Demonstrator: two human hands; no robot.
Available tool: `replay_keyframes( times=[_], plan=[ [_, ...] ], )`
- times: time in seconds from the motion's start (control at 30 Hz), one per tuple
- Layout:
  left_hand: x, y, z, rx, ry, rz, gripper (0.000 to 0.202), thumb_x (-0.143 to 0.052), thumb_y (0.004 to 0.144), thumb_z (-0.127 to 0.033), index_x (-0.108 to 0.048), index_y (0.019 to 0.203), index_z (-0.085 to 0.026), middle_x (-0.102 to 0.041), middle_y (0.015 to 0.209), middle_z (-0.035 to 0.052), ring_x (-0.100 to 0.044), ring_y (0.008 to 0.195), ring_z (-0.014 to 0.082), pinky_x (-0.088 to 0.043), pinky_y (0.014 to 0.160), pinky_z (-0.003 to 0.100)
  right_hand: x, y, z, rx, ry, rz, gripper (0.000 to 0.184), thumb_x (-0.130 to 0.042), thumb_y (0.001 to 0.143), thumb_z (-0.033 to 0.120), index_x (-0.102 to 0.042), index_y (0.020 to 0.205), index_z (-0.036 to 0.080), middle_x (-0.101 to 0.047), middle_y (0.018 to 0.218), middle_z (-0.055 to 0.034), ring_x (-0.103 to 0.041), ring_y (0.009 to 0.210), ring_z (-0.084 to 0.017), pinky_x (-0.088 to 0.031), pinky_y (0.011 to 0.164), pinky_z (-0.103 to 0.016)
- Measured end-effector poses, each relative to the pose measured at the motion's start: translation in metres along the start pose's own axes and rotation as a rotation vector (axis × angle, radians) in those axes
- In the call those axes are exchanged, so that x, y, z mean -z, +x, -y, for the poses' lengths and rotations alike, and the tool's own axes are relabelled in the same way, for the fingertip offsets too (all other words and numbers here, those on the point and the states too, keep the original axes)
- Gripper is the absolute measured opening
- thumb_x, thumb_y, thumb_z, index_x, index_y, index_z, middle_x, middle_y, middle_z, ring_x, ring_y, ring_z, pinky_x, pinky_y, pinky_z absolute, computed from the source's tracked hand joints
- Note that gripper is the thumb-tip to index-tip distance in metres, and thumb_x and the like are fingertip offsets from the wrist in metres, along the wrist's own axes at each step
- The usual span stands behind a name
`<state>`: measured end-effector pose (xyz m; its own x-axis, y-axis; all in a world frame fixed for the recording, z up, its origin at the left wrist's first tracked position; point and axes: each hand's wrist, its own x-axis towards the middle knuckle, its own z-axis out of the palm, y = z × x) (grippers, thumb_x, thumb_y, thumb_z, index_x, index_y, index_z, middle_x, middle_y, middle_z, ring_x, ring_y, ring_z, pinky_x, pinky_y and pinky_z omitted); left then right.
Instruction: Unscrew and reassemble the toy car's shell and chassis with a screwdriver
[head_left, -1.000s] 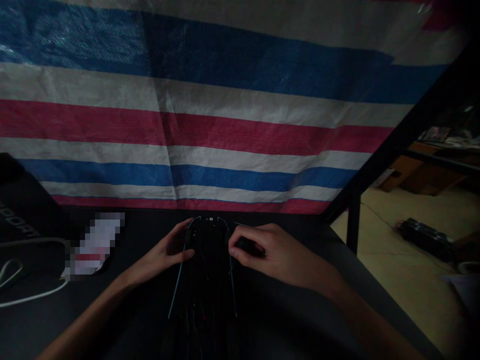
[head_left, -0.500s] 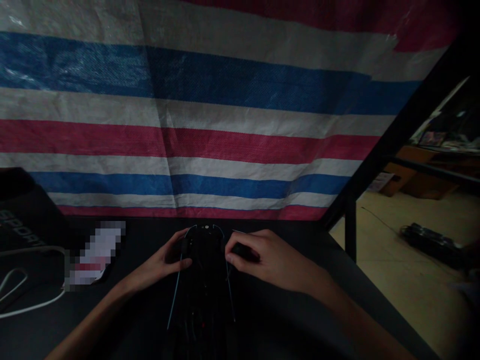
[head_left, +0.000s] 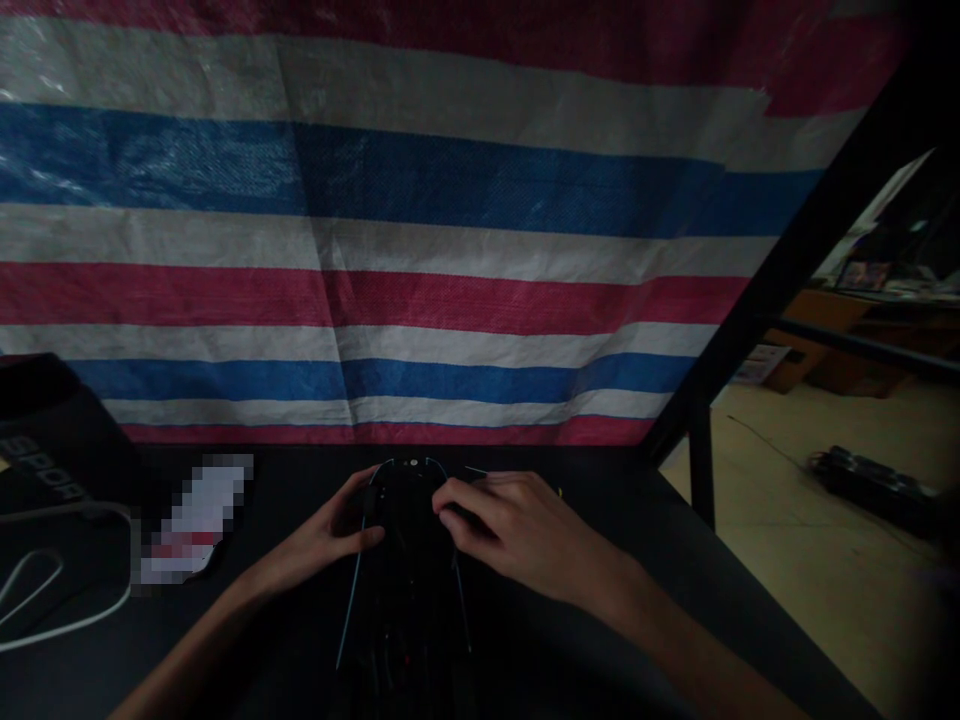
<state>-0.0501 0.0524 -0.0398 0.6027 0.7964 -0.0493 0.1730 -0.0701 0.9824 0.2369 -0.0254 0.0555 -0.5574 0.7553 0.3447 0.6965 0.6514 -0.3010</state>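
A dark, long object with thin light-blue wires along its sides lies on the black table in front of me. My left hand grips its left upper side, fingers curled around it. My right hand rests over its upper right edge, fingers bent and pinching at something small and dark that I cannot make out. The scene is dim.
A striped red, white and blue tarp hangs right behind the table. A black box with white lettering, a white cable and a blurred white item lie at the left. Right of the table edge is open floor with a dark object.
My right hand has shifted left, onto the upper right of the dark object. The view has tilted slightly down. My left hand keeps its grip.
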Motion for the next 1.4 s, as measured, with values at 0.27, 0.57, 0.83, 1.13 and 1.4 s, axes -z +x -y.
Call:
replay_keyframes(
  times=[0.27, 0.57, 0.83, 1.13, 1.4],
  plan=[
    [0.001, 0.0, 0.004, -0.045, -0.027, 0.033, 0.073, -0.07, 0.092, -0.042, -0.03, 0.152, -0.033, -0.034, 0.164, 0.01, -0.036, 0.149, 0.0348, -0.025, 0.123, 0.058, 0.007, -0.004, 0.008, 0.056, -0.073, -0.026, 0.02, -0.049, 0.099, 0.019, -0.06, 0.116, 0.022, -0.07, 0.112, -0.0019, -0.067, 0.099, -0.018, -0.052, 0.091, -0.033],
    [0.0, 0.0, 0.004, -0.104, -0.006, 0.042, 0.074, -0.071, 0.091, -0.042, -0.03, 0.152, -0.031, -0.036, 0.162, 0.0117, -0.029, 0.152, 0.0357, -0.018, 0.124, 0.062, 0.006, -0.004, 0.015, 0.006, -0.103, -0.002, 0.015, -0.05, 0.101, 0.025, -0.059, 0.111, 0.022, -0.071, 0.1, -0.0019, -0.068, 0.093, -0.019, -0.052, 0.088, -0.036],
    [0.0, 0.0, 0.003, -0.078, -0.006, 0.048, 0.075, -0.071, 0.091, -0.04, -0.028, 0.152, -0.031, -0.034, 0.163, 0.0119, -0.029, 0.152, 0.0342, -0.017, 0.125, 0.059, 0.005, -0.006, 0.012, -0.026, -0.142, 0.034, 0.019, -0.046, 0.105, 0.034, -0.062, 0.106, 0.024, -0.072, 0.085, 0.0008, -0.068, 0.075, -0.017, -0.051, 0.073, -0.032],
    [0.0, 0.001, 0.004, -0.051, -0.004, 0.031, 0.076, -0.072, 0.091, -0.043, -0.029, 0.152, -0.033, -0.036, 0.163, 0.0097, -0.029, 0.152, 0.0348, -0.019, 0.125, 0.06, 0.008, -0.006, 0.011, 0.074, -0.077, 0.022, 0.02, -0.048, 0.101, 0.021, -0.061, 0.116, 0.023, -0.072, 0.106, -0.0014, -0.068, 0.096, -0.017, -0.052, 0.089, -0.033],
    [-0.002, 0.0, 0.001, -0.05, -0.013, 0.033, 0.075, -0.071, 0.091, -0.041, -0.028, 0.153, -0.033, -0.032, 0.165, 0.0097, -0.029, 0.153, 0.0336, -0.018, 0.125, 0.059, 0.011, -0.007, 0.013, -0.021, -0.094, 0.035, 0.018, -0.048, 0.102, 0.027, -0.06, 0.115, 0.022, -0.072, 0.103, -0.0012, -0.07, 0.095, -0.019, -0.053, 0.088, -0.036]
  ],
)
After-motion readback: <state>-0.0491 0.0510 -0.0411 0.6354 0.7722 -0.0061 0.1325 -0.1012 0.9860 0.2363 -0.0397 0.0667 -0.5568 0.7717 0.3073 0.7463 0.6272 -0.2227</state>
